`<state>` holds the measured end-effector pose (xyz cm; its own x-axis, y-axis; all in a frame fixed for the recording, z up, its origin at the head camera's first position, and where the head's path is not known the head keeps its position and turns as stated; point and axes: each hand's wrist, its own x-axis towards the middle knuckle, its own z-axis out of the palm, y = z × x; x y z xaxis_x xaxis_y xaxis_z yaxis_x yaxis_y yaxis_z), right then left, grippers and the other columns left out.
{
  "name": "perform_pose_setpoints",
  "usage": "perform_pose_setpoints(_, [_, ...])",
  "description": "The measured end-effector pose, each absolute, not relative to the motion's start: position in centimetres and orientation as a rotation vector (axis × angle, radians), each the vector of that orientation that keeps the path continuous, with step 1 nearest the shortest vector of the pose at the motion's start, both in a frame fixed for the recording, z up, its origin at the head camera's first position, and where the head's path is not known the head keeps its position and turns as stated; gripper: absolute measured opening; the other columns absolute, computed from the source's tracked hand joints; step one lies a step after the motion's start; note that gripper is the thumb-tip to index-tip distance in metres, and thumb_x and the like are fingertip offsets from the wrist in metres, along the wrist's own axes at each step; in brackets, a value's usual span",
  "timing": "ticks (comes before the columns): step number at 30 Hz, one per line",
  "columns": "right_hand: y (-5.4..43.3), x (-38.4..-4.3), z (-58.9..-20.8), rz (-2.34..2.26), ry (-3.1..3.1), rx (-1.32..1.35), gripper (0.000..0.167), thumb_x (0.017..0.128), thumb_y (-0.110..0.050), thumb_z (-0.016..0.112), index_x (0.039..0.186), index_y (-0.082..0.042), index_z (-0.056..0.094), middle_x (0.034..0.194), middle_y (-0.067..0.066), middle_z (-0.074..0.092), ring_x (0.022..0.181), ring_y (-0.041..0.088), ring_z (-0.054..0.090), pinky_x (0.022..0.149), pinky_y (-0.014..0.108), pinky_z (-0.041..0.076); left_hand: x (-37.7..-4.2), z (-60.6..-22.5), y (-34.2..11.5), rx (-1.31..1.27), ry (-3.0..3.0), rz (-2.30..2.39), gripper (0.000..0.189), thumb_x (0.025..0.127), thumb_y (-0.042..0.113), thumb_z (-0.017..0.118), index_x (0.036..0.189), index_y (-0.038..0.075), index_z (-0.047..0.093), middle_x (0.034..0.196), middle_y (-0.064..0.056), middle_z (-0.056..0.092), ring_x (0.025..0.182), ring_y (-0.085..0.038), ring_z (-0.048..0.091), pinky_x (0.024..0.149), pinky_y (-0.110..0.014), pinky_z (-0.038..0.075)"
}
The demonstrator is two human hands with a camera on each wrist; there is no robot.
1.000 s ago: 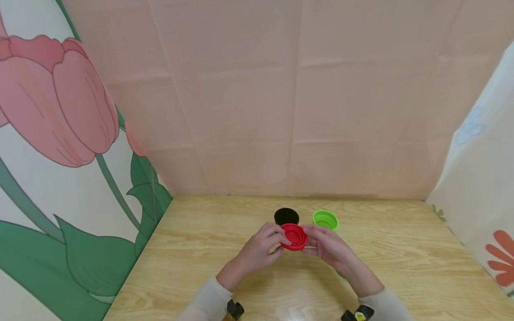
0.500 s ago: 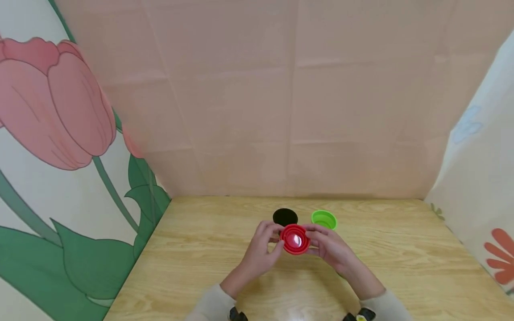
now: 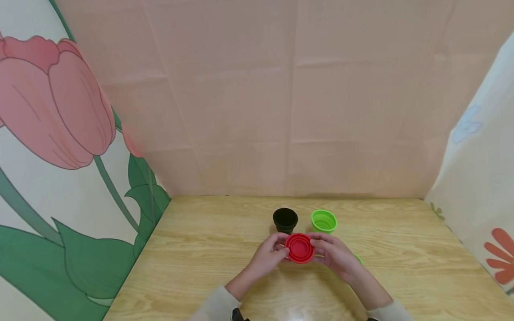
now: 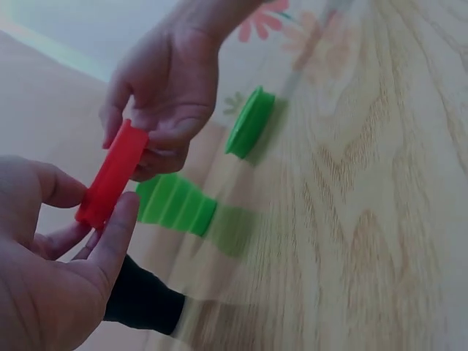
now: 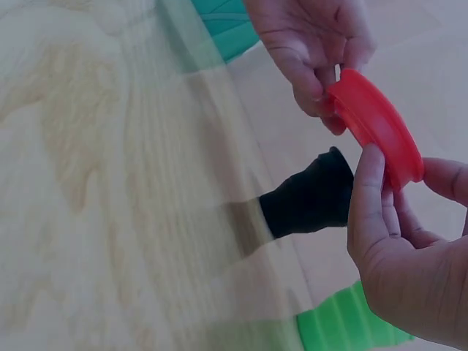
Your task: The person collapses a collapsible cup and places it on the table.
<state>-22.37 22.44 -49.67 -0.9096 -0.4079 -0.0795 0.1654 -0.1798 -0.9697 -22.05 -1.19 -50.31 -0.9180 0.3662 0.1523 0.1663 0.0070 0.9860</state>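
Note:
A red collapsible cup (image 3: pixel 300 248), folded flat into a ringed disc, is held above the table between both hands. On its left edge my left hand (image 3: pixel 266 255) pinches the rim with thumb and fingers. My right hand (image 3: pixel 338 257) grips the opposite edge the same way. Seen from the side in the left wrist view, the red cup (image 4: pixel 113 175) is a short band with a raised rim. Just beyond the hands stand a black cup (image 3: pixel 285 219) and a green collapsible cup (image 3: pixel 323 221), both extended upright.
A flattened green cup (image 4: pixel 251 123) lies on the wooden table (image 3: pixel 209 240) to the right, mostly hidden behind the right hand in the head view. A pinkish cloth backdrop (image 3: pixel 233 111) rises at the table's far edge, with flower-printed panels on both sides.
Both hands have come slightly nearer and to the right with the red cup. More of the black cup shows now, and the flattened green cup's edge appears beside the right wrist.

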Motion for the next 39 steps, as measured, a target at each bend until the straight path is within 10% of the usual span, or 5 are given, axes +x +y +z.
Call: perform_pose_setpoints(39, [24.3, -21.0, -50.6, -1.683, 2.301, -0.113, 0.044, 0.099, -0.013, 0.057, 0.131, 0.016, 0.052, 0.115, 0.028, 0.068, 0.089, 0.036, 0.073, 0.076, 0.047, 0.062, -22.6, -53.3, 0.1, 0.347, 2.082, 1.759, 0.040, 0.090, -0.003, 0.058, 0.130, -0.005, 0.061, 0.110, -0.009, 0.065, 0.094, -0.017, 0.064, 0.082, -0.037, 0.061])
